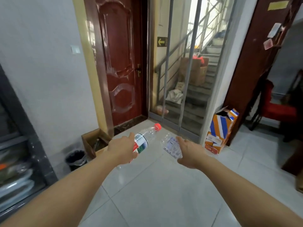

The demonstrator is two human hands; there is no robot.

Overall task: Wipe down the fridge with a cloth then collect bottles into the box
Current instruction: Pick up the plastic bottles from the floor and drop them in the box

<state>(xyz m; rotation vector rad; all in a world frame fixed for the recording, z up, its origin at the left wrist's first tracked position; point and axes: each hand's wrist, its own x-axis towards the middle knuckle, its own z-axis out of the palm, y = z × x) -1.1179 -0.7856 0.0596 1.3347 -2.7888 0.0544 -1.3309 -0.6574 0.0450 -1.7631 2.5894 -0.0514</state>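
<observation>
Head view: the left hand point(122, 149) grips a red-capped clear bottle point(144, 140) round its middle; the right hand point(191, 152) curls its grip round a second clear bottle point(172, 145). The open brown box point(96, 141) stands on the floor, left. Best carried level and lowered in, not thrown.

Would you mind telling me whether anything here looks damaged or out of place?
The orange-and-blue carton by the glass partition has a torn, ragged open top. The clear bottle at the right hand looks crumpled, and seems to have no cap.
</observation>
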